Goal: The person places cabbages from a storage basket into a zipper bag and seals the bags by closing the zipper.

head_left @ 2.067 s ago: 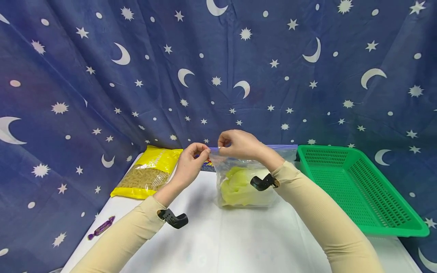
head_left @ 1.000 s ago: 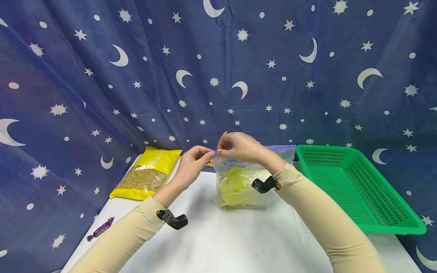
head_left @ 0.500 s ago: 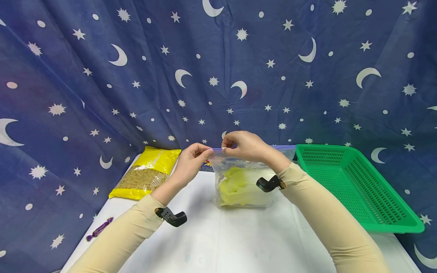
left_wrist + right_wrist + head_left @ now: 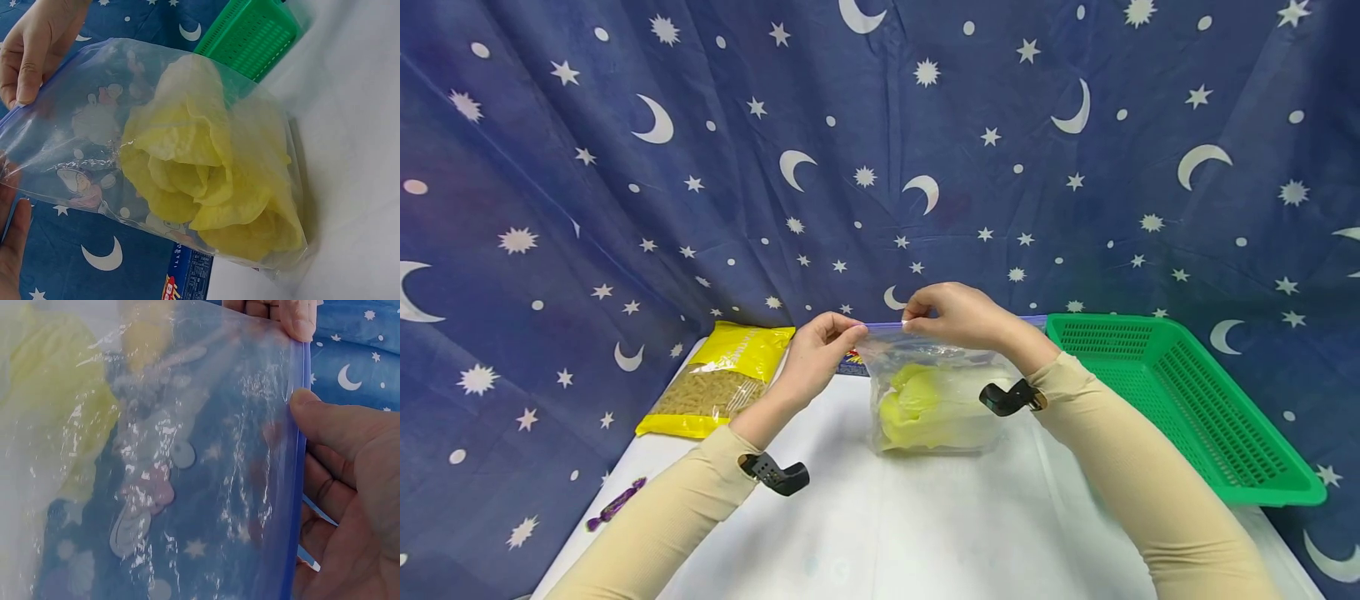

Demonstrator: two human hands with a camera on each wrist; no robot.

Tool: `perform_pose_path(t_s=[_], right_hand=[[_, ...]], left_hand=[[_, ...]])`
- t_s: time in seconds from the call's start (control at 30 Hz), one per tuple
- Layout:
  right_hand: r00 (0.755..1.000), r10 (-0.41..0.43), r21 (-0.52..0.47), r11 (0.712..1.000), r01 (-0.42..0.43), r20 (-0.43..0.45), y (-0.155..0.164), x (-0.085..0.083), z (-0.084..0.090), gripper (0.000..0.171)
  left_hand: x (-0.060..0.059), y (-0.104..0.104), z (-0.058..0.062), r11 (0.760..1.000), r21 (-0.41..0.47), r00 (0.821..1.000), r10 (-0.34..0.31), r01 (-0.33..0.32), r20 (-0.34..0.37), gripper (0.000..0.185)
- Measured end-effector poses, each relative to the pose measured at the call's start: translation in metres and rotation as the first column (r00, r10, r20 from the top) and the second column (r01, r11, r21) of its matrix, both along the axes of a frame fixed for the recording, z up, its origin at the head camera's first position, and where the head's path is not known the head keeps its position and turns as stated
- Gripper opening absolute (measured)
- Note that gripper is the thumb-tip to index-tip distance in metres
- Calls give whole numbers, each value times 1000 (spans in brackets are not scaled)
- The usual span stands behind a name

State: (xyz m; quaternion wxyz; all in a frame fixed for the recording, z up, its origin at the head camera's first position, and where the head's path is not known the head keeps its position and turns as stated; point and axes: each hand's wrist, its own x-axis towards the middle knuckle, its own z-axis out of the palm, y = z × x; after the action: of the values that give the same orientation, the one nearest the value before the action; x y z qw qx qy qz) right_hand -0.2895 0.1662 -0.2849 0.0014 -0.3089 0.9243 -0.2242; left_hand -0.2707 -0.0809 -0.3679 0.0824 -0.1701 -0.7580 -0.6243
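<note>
The left hand [image 4: 815,354] pinches the left corner of the clear plastic zip bag [image 4: 936,400], at its blue zipper strip [image 4: 883,326]. The right hand [image 4: 958,317] pinches the same strip a little further along. The bag stands upright on the white table [image 4: 925,525], the pale yellow-green cabbage [image 4: 917,404] already inside. The seal looks closed only near the left corner; most of the strip, toward the green plastic basket [image 4: 1187,400] right of the bag, seems left to press. A yellow pasta packet [image 4: 722,379] lies left of the bag.
</note>
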Motion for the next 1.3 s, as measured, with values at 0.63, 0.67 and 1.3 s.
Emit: perform_pose_path(t_s=[0.63,0.67,1.3], right_hand=[[997,-52,24,998,51,55,39,3,3,13],[997,-58,23,998,56,60,41,3,3,13],[991,-106,25,994,104,82,66,6,1,15]], left_hand=[[-2,-3,-1,1000,7,1000,-7,7,11,25],[-1,-4,-1,1000,7,1000,-7,7,15,25],[-1,-5,-3,1000,15,1000,-22,22,3,24]])
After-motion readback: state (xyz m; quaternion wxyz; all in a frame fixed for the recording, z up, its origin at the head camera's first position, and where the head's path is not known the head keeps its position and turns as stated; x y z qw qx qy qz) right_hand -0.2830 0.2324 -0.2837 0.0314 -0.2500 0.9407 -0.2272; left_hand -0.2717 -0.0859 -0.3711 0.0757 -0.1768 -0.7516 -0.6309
